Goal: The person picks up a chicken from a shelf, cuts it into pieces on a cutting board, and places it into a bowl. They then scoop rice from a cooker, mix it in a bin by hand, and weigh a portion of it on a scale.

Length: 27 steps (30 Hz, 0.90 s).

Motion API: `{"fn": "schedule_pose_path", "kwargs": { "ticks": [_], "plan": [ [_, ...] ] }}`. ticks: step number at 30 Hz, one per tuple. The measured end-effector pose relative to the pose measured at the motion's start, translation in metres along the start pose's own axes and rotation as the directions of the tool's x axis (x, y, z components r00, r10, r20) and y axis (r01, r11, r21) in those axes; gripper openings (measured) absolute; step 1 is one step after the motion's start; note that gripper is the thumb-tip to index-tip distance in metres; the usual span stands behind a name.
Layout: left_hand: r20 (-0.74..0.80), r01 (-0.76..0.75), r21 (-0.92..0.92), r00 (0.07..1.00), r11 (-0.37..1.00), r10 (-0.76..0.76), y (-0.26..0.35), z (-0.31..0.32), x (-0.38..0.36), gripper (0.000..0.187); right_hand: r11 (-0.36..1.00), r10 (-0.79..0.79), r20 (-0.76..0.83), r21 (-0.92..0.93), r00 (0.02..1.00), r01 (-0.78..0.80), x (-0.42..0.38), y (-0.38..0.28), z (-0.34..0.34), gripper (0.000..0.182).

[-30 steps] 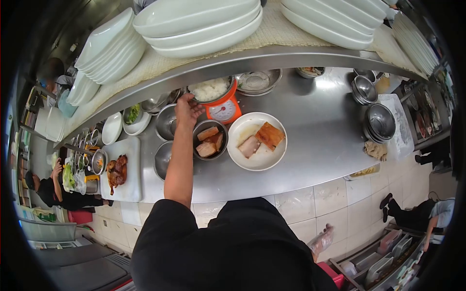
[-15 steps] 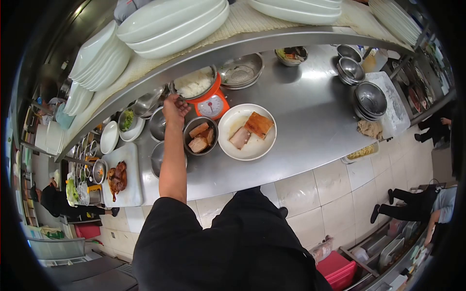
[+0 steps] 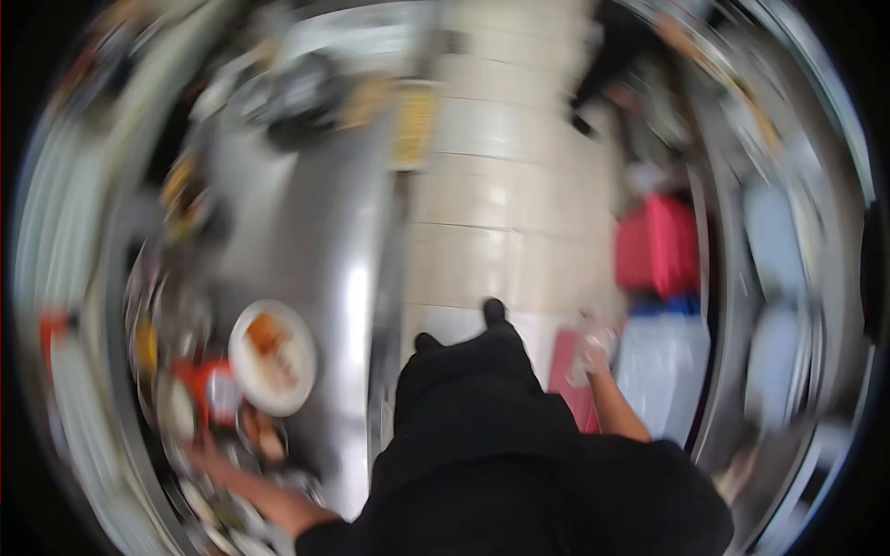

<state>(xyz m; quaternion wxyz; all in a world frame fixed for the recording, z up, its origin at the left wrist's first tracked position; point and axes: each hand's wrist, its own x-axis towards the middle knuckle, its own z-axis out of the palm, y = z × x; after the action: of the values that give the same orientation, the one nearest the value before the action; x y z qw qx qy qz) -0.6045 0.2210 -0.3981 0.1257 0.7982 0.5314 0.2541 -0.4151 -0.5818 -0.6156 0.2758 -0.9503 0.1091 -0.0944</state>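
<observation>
My left hand reaches to the near rim of a metal bowl of white rice, its fingers smeared by motion. That bowl stands on an orange dial scale. Beside the scale, a white plate carries a browned slab of meat and a paler piece. Chunks of meat sit in a dark metal bowl next to my left forearm. My right hand, in a clear plastic glove, hangs low near a pink-red flat object; its fingers are blurred.
Stacked metal bowls and a tray of yellow food lie further along the steel counter. Across the tiled aisle stand a red bin and a translucent container. Another person's dark-clothed leg shows farther off.
My view has swung right, so the counter now runs along the left side. My gloved right hand has come into view. My left hand stays by the rice bowl.
</observation>
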Motion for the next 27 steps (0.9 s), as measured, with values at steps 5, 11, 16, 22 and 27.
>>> {"fn": "schedule_pose_path", "kwargs": {
  "ticks": [5, 11, 16, 22, 27],
  "plan": [
    [0.018, -0.522, 0.015, 0.853, 0.853, 0.522, 0.021, 0.048, 0.05, 0.05, 0.821, 0.522, -0.131, -0.189, 0.843, -0.538, -0.059, -0.059, -0.072, 0.026],
    [0.349, -0.096, -0.645, 0.846, 0.758, 0.404, 0.169, 0.09, -0.022, 0.052, 0.59, 0.744, -0.355, -0.049, 0.566, -0.806, -0.13, -0.023, -0.099, 0.027],
    [0.723, 0.57, -0.691, 0.563, 0.446, 0.402, 0.273, 0.127, -0.078, 0.054, 0.354, 0.875, -0.406, 0.167, 0.263, -0.92, -0.136, 0.042, -0.115, 0.026],
    [0.821, 0.859, -0.372, 0.128, 0.352, 0.556, 0.401, 0.174, -0.208, 0.057, 0.621, 0.668, -0.444, -0.108, 0.596, -0.776, -0.148, 0.129, -0.091, 0.02],
    [0.824, 0.853, -0.287, -0.011, 0.435, 0.566, 0.466, 0.165, -0.329, 0.061, 0.66, 0.712, -0.501, 0.239, 0.492, -0.712, -0.079, 0.082, -0.178, 0.021]
  ]
}}
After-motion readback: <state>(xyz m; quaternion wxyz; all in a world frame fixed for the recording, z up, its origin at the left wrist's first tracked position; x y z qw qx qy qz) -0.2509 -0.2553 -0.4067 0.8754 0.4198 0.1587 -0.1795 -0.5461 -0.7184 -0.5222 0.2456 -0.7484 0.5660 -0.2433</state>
